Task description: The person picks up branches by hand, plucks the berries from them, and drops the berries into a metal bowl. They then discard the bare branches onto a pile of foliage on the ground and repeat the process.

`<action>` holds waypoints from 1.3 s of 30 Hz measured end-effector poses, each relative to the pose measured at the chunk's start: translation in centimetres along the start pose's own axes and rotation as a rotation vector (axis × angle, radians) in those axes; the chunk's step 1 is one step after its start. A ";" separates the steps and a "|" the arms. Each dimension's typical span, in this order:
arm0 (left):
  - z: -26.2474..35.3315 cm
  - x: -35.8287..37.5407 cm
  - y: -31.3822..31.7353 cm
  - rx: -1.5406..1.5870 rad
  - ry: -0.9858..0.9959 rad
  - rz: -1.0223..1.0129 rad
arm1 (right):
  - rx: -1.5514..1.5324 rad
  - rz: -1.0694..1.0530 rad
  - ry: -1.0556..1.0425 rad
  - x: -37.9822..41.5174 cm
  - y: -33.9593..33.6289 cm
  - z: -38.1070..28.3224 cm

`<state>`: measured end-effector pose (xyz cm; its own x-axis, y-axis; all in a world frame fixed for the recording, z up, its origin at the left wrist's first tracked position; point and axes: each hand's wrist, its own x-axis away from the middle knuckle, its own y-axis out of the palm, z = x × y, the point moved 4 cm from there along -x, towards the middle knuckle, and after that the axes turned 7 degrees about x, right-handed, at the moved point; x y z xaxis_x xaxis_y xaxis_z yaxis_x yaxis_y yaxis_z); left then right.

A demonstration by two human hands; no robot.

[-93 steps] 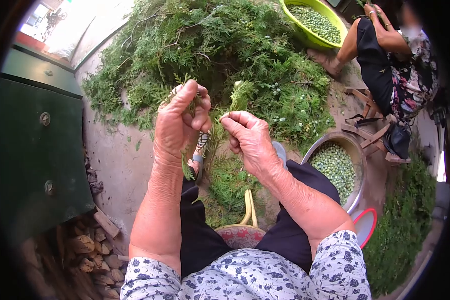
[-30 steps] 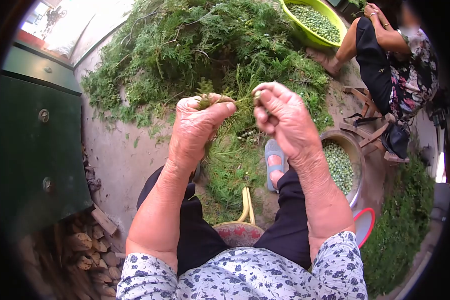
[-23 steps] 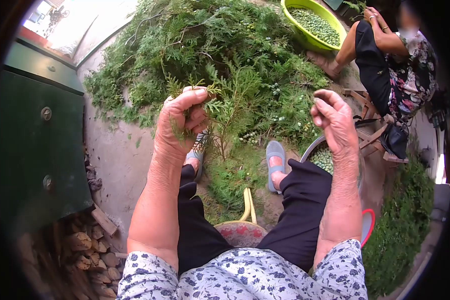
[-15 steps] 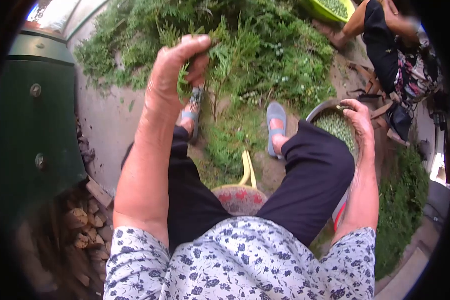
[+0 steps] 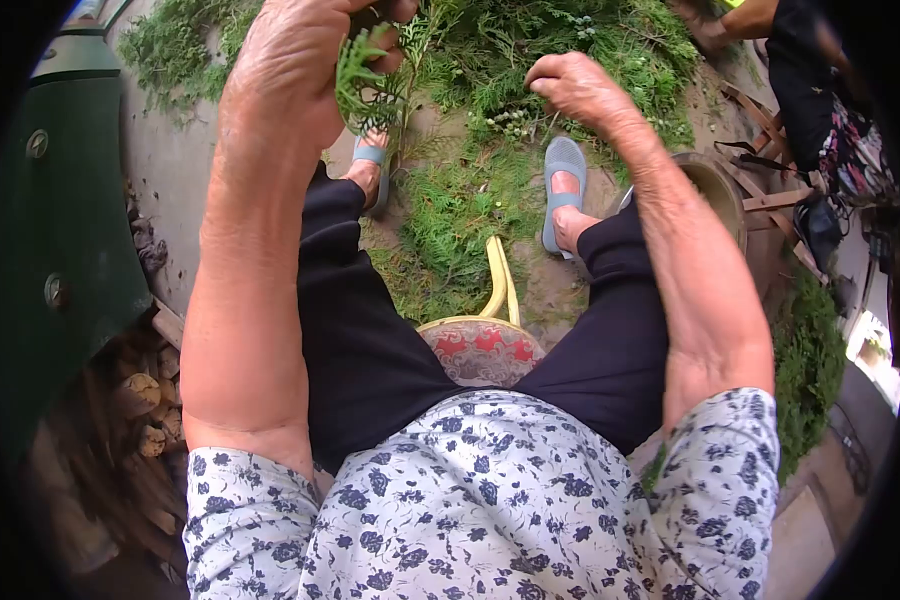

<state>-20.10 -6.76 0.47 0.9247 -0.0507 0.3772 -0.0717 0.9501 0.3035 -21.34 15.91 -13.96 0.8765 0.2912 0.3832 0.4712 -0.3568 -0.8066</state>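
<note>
My left hand (image 5: 345, 50) is closed around a green conifer sprig (image 5: 363, 80) at the top of the view, left of centre; part of the hand is cut off by the frame edge. My right hand (image 5: 580, 92) is over the pile of cut branches (image 5: 470, 60), its fingers curled together; whatever they hold, if anything, is too small to make out. A round metal bowl (image 5: 715, 190) stands beside my right knee, partly behind my right forearm. Small pale green cones lie among the branches near my right hand.
A yellow-framed stool (image 5: 495, 285) with a red-patterned seat is between my legs. At left are a dark green metal box (image 5: 60, 220) and split firewood (image 5: 150, 400). Another person (image 5: 800, 80) sits at upper right near wooden slats (image 5: 775, 199). More greenery (image 5: 808, 350) lies at right.
My right hand has left the bowl rim and moved left and up over the branches. My left hand, still with the sprig, appears higher and further left. The view has shifted.
</note>
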 end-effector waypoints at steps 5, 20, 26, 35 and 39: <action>-0.2 0.2 -0.7 -0.041 0.015 0.023 | -0.715 -0.060 0.626 2.2 13.1 3.8; -1.5 0.6 -1.3 -0.155 -0.112 0.186 | -0.411 0.225 0.667 5.9 33.0 10.1; -2.1 0.7 0.0 -0.368 -0.132 0.084 | -0.175 0.128 0.753 5.0 30.7 7.1; -4.3 1.7 1.7 -1.134 0.212 -0.464 | -0.206 0.324 0.657 2.8 20.7 5.9; -4.4 2.3 2.0 -1.279 0.131 -0.560 | -0.187 0.194 0.498 -0.3 15.4 9.0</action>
<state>-16.48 -3.62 -1.95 0.7497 -0.5498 0.3684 0.6338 0.4363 -0.6387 -15.23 18.30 -30.60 0.8678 -0.2331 0.4388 0.2669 -0.5261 -0.8074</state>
